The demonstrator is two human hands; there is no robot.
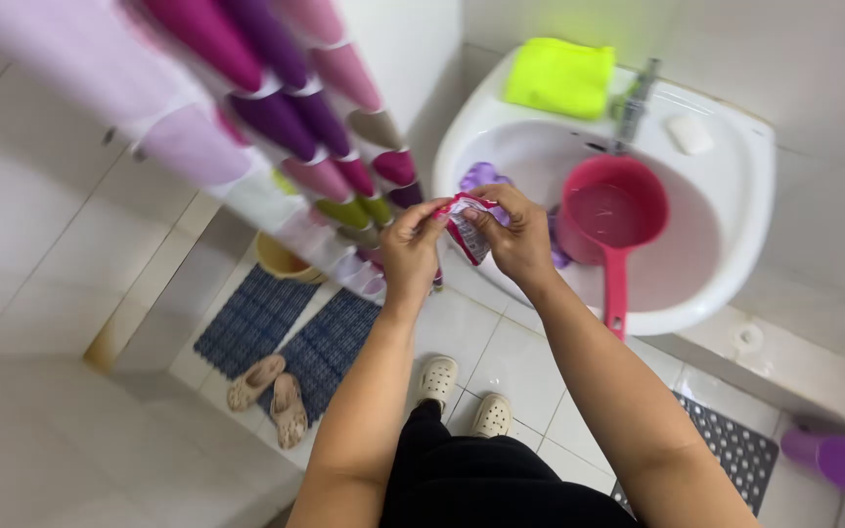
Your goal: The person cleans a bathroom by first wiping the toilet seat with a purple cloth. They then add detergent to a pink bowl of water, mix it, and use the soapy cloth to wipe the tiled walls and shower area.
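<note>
Head view, both hands pinching small red sachet (466, 227), over white sink (735, 254)

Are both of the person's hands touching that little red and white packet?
Touching. The head view shows the left hand and the right hand each pinching the top edge of the small red and white sachet between their fingertips, in front of the white sink.

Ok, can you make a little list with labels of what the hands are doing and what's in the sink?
Left hand: pinches the top of a small red and white sachet
Right hand: grips the same sachet's other side
Sink: white, holds a pink scoop with water and a purple thing
Sink rim: yellow-green cloth, white soap bar
Floor: blue mats, beige sandals
</note>
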